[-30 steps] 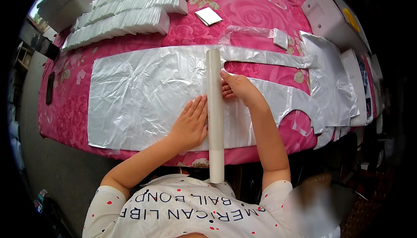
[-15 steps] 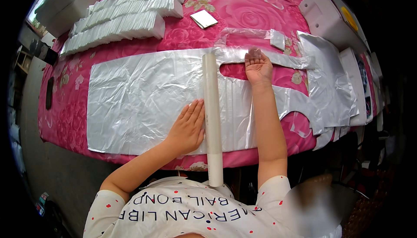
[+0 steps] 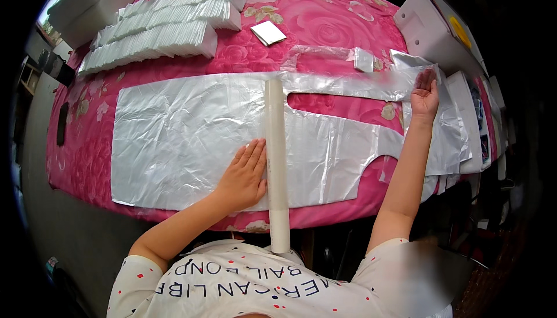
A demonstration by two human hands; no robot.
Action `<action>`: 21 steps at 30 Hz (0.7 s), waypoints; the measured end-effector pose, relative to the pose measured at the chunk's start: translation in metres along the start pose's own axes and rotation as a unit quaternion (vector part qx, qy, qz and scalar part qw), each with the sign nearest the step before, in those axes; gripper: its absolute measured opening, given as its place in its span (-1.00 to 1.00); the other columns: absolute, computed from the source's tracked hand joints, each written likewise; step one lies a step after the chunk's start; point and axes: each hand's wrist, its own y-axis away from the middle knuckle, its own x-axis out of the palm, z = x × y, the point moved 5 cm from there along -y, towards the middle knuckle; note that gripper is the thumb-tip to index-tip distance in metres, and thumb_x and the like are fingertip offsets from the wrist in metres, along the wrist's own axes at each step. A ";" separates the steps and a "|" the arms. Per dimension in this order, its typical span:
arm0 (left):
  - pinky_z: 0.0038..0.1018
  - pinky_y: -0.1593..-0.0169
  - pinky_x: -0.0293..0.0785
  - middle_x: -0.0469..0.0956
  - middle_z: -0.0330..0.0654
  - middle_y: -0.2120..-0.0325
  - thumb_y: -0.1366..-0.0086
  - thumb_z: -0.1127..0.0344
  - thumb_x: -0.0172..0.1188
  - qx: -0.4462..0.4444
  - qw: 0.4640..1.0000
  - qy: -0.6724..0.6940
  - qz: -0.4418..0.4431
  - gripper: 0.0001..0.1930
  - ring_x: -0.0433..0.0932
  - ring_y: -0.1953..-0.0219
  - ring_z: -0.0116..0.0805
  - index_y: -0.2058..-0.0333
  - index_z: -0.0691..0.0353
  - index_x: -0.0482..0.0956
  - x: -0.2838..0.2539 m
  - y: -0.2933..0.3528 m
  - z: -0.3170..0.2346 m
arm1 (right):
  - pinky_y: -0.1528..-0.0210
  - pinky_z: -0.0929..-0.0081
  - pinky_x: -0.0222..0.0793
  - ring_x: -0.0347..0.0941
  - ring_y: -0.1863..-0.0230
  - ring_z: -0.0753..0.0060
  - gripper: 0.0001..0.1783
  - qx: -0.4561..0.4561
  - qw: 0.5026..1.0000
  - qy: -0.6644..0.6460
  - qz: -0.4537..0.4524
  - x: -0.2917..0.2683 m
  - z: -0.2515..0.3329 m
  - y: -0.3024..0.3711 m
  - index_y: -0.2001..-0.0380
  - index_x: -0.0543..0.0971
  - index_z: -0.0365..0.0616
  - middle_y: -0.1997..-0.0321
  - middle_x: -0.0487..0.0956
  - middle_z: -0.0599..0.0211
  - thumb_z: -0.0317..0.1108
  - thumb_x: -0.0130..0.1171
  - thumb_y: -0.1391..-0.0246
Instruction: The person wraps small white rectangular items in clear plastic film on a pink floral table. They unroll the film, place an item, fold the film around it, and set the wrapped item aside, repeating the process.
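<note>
A thin white plastic apron (image 3: 174, 138) lies spread on the table, with cut-out openings toward its right end. Across its middle rests a long pale tube (image 3: 277, 167), whose near end juts past the table edge toward my shirt. My left hand (image 3: 242, 179) lies flat on the apron, fingers stretched and pressed side by side, fingertips close against the tube. My right hand (image 3: 425, 98) is at the far right, palm turned up and fingers extended, over the end of the apron's far strap (image 3: 371, 86). I see nothing held in it.
Rows of folded white packets (image 3: 148, 42) stand at the far left. One folded packet (image 3: 268, 33) lies beyond the apron and another (image 3: 364, 60) near the strap. White foam boxes (image 3: 426, 25) and loose plastic sheets (image 3: 449, 120) sit at the right. A dark object (image 3: 62, 123) lies at the left edge.
My right hand has moved right along the far strap, from beside the cut-out to the strap's right end. My left hand stays flat beside the tube.
</note>
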 end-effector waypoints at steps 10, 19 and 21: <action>-0.15 -0.31 -0.18 -0.02 0.28 -0.21 -0.11 0.11 -0.07 0.027 0.998 0.047 -0.044 -0.27 -0.09 -0.31 0.08 -0.13 0.60 0.06 -0.003 0.002 -0.002 | 0.02 0.60 0.36 0.48 0.13 0.54 -0.72 0.171 0.899 0.302 0.267 0.237 -0.293 0.223 0.08 0.47 -0.36 0.16 0.57 0.23 -0.45 -0.02 -0.18; -0.16 -0.31 -0.17 -0.03 0.22 -0.23 -0.23 0.07 -0.19 0.052 0.995 -0.048 -0.066 -0.31 -0.08 -0.31 0.05 -0.16 0.56 0.03 0.016 0.003 0.005 | -0.06 0.45 0.30 0.43 -0.01 0.06 -0.55 0.218 0.794 0.454 0.339 0.238 -0.474 0.341 -0.02 0.39 -0.38 0.04 0.48 -0.13 -0.43 0.01 -0.02; -0.16 -0.31 -0.17 -0.05 0.22 -0.24 -0.22 0.07 -0.18 0.053 0.996 -0.030 -0.067 -0.30 -0.11 -0.32 0.05 -0.16 0.57 0.02 0.019 0.000 0.004 | -0.12 0.38 0.24 0.34 -0.10 0.02 -0.46 0.225 0.747 0.464 0.419 0.243 -0.476 0.361 -0.07 0.31 -0.39 -0.03 0.41 -0.17 -0.38 0.04 0.00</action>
